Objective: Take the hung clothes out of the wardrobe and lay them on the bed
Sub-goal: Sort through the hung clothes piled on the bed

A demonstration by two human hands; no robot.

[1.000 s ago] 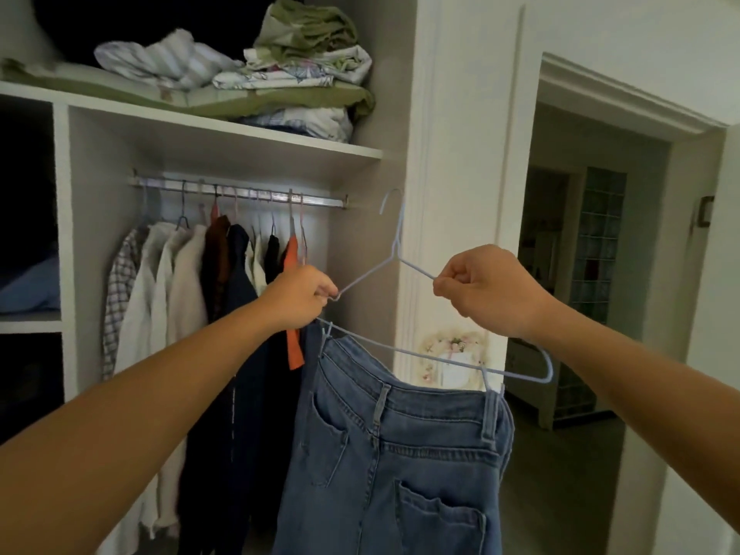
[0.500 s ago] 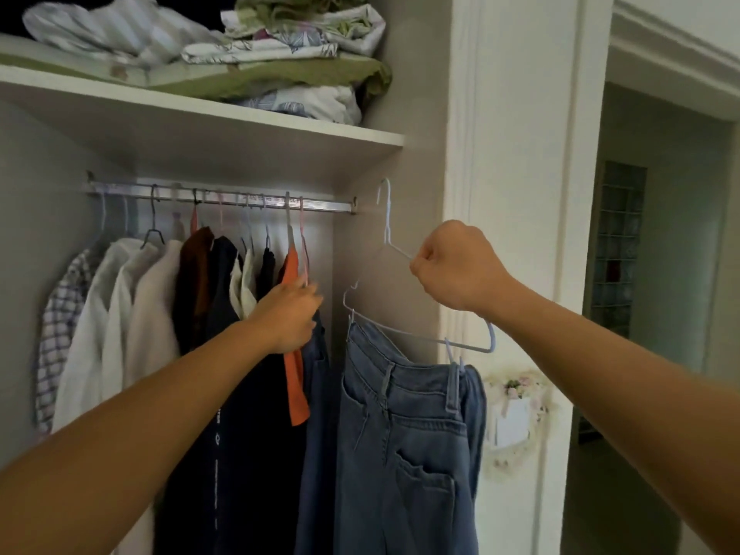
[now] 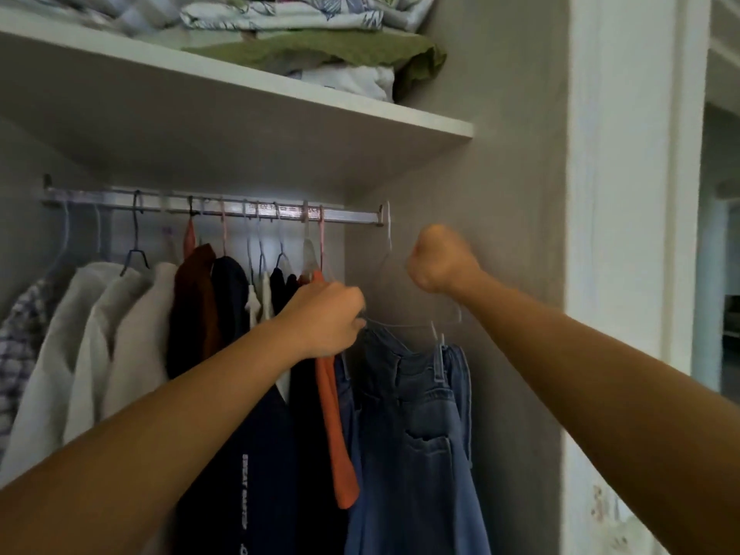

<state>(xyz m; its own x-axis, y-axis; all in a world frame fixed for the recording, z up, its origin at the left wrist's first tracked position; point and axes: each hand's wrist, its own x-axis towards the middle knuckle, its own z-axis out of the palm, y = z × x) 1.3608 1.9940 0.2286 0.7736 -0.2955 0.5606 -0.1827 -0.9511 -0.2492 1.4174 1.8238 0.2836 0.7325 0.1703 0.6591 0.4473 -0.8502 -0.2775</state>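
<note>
A pair of blue denim jeans (image 3: 416, 434) is hanging from a thin pale wire hanger (image 3: 404, 324) at the far right end of the wardrobe, beside the grey side wall (image 3: 500, 274); the waistband is sitting on the hanger's lower bar, a back pocket and belt loops are showing, and the legs are dropping out of view at the bottom. The hanger's hook is sitting at the right end of the silver metal rail (image 3: 224, 212), though blur is making it hard to tell whether it is actually resting on it. The left hand (image 3: 324, 318) is curling around the left shoulder of the hanger, gripping it just above the waistband. The right hand (image 3: 438, 260) is clenching into a fist at the hanger's upper right side, and it appears to be gripping the wire, blurred as it is. To the left of the jeans, a narrow orange garment (image 3: 336, 426), a dark navy garment (image 3: 256, 454), a brown top (image 3: 192, 306), several cream garments (image 3: 120, 346) and a checked shirt (image 3: 16, 346) are hanging on the same rail. White lettering is running vertically down the navy garment, too small and blurred to read. Folded bedding (image 3: 320, 46) in floral and green fabric is lying on the white shelf (image 3: 240, 126) above.
</note>
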